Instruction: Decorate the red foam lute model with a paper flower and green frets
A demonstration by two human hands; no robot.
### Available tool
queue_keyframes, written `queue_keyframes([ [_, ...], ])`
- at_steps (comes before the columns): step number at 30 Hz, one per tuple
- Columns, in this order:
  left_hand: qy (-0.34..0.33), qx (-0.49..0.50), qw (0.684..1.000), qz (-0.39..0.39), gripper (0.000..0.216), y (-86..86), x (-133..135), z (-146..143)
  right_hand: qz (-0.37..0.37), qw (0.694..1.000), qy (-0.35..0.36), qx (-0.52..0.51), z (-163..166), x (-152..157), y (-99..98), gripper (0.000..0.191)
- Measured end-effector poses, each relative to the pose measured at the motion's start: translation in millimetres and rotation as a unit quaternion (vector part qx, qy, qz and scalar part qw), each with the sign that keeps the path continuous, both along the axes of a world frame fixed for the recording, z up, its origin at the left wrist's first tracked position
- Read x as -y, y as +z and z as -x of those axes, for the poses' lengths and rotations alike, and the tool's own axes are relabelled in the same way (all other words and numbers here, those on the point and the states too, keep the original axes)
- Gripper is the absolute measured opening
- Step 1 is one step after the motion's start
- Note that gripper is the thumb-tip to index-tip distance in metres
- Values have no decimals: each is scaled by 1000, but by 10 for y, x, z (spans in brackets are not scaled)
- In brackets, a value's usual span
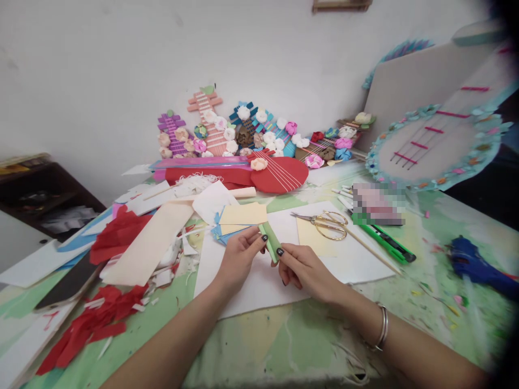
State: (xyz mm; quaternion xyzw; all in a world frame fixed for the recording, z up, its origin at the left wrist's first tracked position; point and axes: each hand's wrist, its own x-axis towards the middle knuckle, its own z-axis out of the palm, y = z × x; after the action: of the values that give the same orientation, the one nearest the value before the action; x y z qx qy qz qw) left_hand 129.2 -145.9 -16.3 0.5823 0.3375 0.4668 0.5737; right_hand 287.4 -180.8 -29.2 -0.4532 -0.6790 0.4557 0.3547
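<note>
Item: one green paper strip [269, 242] — short, narrow, plain-coloured, with a lengthwise line parting a paler left band from a deeper green right one; edges straight, surface smooth, apparently folded. Position: raised over the middle of a white board [259, 289], slanting, its far end leaning left and its near end right.

Handling: left hand [242, 251] pinching the strip's left side between thumb and fingers; right hand [299, 267] gripping its near right end likewise. The hands are apart from each other, joined only by the strip.

Surroundings on the worktop [251, 346]: cream paper slips [245, 215] over blue paper [227, 235], at the board's far left corner; gold-handled scissors [318, 219], lying at the board's far right, partly over a cream sheet [314, 244]; a thin wooden stick [375, 252], along the board's right edge; a green cutter [385, 240], just beyond that edge; a blue glue gun [472, 262], towards the worktop's right edge — well apart from the strip.
</note>
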Motion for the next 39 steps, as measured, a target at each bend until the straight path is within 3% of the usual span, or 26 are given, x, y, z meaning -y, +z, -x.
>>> queue_keyframes([
  [4, 24, 26, 999, 33, 31, -76, -12, 6, 26, 999, 21, -11, 14, -5, 14, 29],
  [10, 39, 46, 995, 75, 38, -68, 14, -12, -50, 996, 30, 61, 37, 5, 20, 30],
  [17, 52, -63, 996, -31, 32, -98, 30, -13, -92, 990, 0, 112, 63, 18, 3, 26],
  [20, 50, -55, 997, -26, 27, -135, 35, -36, -129, 981, -4, 145, 70, 19, 8, 28],
  [34, 86, 30, 995, 34, 23, -107, 110, -154, -107, 991, 34, 72, 72, 38, 33, 24],
  [39, 71, 76, 991, 87, 21, -107, 102, -169, -100, 992, 33, 69, 68, 33, 31, 24],
])
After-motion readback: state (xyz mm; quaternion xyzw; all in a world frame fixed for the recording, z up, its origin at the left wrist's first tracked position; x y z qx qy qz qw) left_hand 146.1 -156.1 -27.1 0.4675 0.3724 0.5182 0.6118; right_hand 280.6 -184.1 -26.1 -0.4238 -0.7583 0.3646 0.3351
